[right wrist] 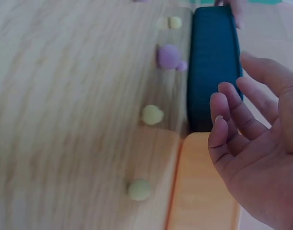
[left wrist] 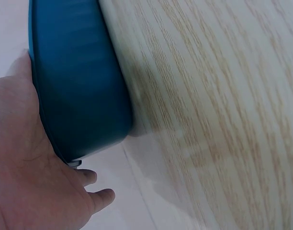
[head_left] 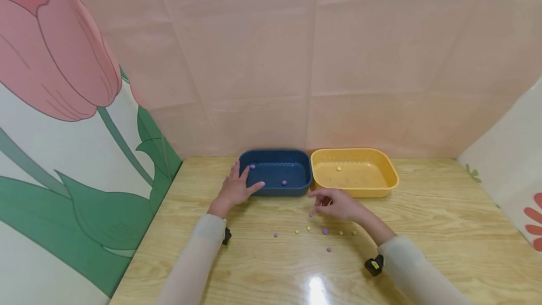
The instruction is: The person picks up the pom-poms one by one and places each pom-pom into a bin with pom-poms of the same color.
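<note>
My left hand (head_left: 234,190) rests on the left rim of a blue tray (head_left: 277,192), fingers spread; the left wrist view shows this hand (left wrist: 31,158) against the tray's side. My right hand (head_left: 336,204) hovers just in front of where the blue tray meets a yellow tray (head_left: 360,193). Its fingers are loosely bent, and the right wrist view shows nothing held in this hand (right wrist: 261,139). Close below its fingertips lies a small purple ball (head_left: 311,214). Two purple balls, one by the left fingers (head_left: 252,167), are in the blue tray; a yellow ball (head_left: 338,169) is in the yellow tray.
Several small balls lie scattered on the wooden table (head_left: 254,272), among them a larger purple ball (head_left: 325,231) and a yellow ball (head_left: 341,233). Both trays stand side by side near a pink backdrop (head_left: 254,60). A tulip-printed panel (head_left: 63,154) borders the left.
</note>
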`<state>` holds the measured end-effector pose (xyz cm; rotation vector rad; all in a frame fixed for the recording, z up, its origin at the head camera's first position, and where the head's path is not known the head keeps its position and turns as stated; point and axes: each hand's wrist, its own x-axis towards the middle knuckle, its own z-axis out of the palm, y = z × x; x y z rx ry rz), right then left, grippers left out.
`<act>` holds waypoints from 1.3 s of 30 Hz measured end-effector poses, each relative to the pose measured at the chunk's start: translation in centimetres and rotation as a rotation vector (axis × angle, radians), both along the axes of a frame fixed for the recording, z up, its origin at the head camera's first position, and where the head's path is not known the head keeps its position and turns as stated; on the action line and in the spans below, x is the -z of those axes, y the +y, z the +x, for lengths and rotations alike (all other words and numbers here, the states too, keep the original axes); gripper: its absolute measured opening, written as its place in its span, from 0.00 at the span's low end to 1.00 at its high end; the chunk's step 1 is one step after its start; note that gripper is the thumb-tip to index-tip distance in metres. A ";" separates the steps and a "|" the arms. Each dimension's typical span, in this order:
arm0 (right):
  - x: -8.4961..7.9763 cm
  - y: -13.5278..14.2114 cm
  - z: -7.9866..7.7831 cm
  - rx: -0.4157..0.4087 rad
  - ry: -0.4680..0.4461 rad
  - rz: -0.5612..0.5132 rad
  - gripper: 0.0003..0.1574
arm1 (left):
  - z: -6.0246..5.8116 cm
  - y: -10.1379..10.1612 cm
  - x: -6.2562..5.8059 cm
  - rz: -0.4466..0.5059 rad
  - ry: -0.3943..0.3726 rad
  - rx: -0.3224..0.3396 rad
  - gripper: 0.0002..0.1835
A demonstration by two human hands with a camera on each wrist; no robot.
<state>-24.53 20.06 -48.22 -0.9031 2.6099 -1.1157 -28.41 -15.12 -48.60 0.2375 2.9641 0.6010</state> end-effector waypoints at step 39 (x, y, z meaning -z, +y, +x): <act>2.6 -1.6 -0.4 0.030 -0.023 0.135 0.04 | 0.1 0.1 -0.2 -0.003 -0.005 0.001 0.54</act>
